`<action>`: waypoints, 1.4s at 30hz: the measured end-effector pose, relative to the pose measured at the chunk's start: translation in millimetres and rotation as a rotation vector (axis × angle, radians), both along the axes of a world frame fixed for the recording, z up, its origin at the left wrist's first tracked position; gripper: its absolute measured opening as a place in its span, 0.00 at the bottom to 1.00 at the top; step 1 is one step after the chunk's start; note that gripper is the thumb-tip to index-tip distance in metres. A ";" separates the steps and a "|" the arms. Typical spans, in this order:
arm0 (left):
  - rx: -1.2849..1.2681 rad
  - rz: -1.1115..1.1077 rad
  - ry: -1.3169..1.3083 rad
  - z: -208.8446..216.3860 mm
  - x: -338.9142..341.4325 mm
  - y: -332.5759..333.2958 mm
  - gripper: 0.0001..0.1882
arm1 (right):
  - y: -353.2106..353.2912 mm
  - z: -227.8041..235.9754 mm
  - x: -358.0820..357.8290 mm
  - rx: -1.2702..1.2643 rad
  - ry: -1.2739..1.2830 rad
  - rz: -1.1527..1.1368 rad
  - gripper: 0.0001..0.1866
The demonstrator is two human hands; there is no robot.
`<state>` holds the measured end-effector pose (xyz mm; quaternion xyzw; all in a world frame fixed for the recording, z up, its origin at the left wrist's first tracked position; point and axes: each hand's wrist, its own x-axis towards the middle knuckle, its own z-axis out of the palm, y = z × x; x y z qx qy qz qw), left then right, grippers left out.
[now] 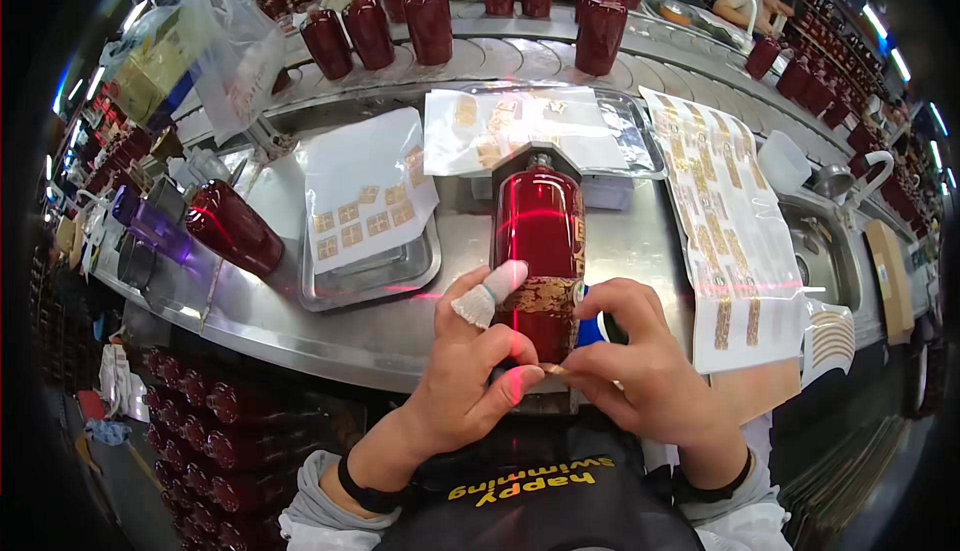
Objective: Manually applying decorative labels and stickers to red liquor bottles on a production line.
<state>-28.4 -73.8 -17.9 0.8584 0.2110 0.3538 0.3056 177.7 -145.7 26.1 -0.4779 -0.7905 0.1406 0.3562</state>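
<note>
A dark red glass bottle (540,226) lies on its back in a dark holder in front of me, its neck pointing away. A gold patterned band (543,296) crosses its face, and gold marks run down its right side. Below the band, my left hand (462,376) pinches one end of a small gold strip (553,369). A white finger cover is on one of its fingers, which rests near the bottle's left edge. My right hand (640,376) pinches the strip's other end, its forefinger bent beside the bottle. Red laser lines fall across bottle and fingers.
Left stand a metal tray (372,276) under a sheet of gold decals (365,201) and a leaning red bottle (233,228). Right lies a long decal sheet (715,221) beside a sink (820,251). Behind, a conveyor (500,56) carries several red bottles. A co-worker (760,6) sits far right.
</note>
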 end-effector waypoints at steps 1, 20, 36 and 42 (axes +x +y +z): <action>-0.068 -0.006 0.005 -2.7 -0.4 -3.4 0.08 | -0.1 -2.1 -0.2 -0.019 -0.010 0.016 0.13; 0.158 0.201 0.122 -45.6 10.9 -1.5 0.50 | -26.7 -39.8 29.7 -0.096 0.235 -0.239 0.08; -0.339 0.166 -0.051 -32.5 20.1 1.1 0.48 | -23.0 -60.7 16.1 0.155 -0.035 0.045 0.09; -0.514 0.057 -0.177 -29.2 23.0 -0.9 0.46 | -24.8 -67.3 18.2 0.160 -0.043 0.028 0.09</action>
